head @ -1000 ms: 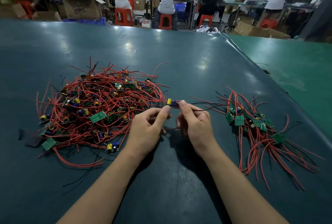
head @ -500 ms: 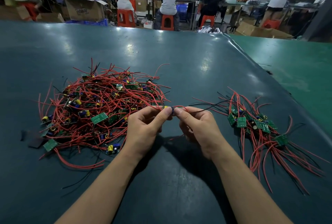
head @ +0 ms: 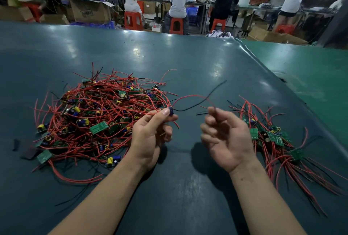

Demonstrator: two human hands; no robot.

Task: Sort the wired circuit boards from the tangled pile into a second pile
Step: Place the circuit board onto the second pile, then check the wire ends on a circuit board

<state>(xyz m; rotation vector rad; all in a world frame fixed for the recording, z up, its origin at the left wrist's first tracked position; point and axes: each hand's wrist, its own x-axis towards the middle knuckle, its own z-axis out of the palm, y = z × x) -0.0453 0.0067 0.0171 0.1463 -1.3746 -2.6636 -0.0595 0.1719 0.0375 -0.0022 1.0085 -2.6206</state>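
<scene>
The left hand [head: 150, 138] is pinching a small wired circuit board [head: 171, 111] between thumb and forefinger, just left of the frame's centre, at the right edge of the tangled pile [head: 101, 119]. From the board a red wire [head: 190, 96] is arcing up and rightward, and a black wire [head: 205, 95] is running up toward the right; some red leads on the board's left seem to be trailing back into the tangle, though I cannot tell whether they are caught.

The right hand [head: 227, 138] is hanging palm-up with loosely curled fingers right of centre, its fingertips beside the red wire's far end — whether it is actually pinching that wire cannot be made out. The second pile [head: 278, 140] is lying on the desk [head: 188, 61] at the right of the frame, just beyond this hand.

So the board's long axis, wires included, is running left to right, from the holding hand toward the sorted pile. The right hand is the nearer one to the drop spot, and a hand-over or a rightward carry looks like the coming move.

Compared with half a second ago, the hands are no longer meeting fingertip to fingertip over the board — they are now apart, the right one turned palm-up, and the wires are lifted clear above the desk.
</scene>
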